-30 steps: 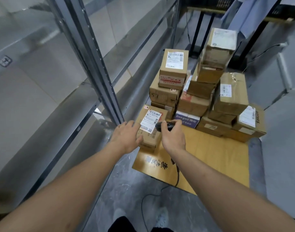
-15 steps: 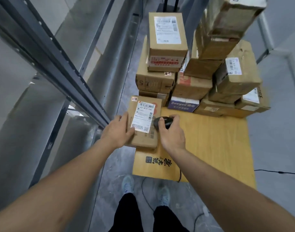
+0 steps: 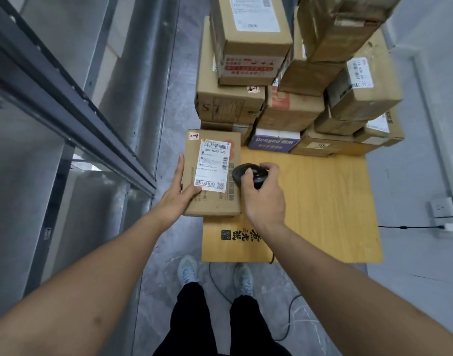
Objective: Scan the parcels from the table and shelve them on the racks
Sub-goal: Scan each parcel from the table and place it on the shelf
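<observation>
A flat brown parcel (image 3: pixel 233 160) with a white shipping label lies at the near left corner of the wooden table (image 3: pixel 323 201). My left hand (image 3: pixel 178 194) holds its left edge, thumb on the label's lower corner. My right hand (image 3: pixel 264 199) grips a black handheld scanner (image 3: pixel 248 173), whose head points at the label from the parcel's right side. Its cable drops over the table's front edge. Behind, a stack of several cardboard parcels (image 3: pixel 251 47) fills the table's far half.
A grey metal rack (image 3: pixel 66 106) runs along the left, its upright and shelf edge close to my left hand. My feet stand at the table's front on the grey floor. A wall socket (image 3: pixel 442 208) with a plugged cable is at right.
My head has moved closer and tilted down over the table. The left hand has slid along the parcel's left edge. The scanner stays beside the label.
</observation>
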A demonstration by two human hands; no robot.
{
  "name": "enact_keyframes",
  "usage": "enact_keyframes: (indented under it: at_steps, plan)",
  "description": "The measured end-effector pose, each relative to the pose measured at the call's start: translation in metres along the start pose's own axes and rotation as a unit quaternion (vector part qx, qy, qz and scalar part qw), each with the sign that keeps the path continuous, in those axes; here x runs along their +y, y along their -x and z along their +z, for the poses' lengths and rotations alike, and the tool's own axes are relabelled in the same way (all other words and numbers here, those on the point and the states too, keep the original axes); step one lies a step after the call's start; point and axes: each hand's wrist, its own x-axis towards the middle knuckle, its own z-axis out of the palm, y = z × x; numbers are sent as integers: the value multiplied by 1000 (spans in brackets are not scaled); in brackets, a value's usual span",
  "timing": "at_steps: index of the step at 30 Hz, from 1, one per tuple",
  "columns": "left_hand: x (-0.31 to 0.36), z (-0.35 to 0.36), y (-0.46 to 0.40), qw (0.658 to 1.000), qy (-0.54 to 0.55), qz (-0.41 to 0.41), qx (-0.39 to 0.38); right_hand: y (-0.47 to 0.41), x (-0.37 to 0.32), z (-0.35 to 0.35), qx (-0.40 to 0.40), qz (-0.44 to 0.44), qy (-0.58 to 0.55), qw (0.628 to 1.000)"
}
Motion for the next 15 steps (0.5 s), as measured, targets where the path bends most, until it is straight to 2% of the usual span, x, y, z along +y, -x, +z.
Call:
enact_keyframes:
  at_steps: [6, 15]
  plan:
    - [-2, 3, 9, 1000, 1, 27, -2, 2, 1, 3, 13, 11, 3, 1000]
    - [27, -12, 51, 993, -92, 71, 11, 19, -33, -6, -12, -8, -25, 1000]
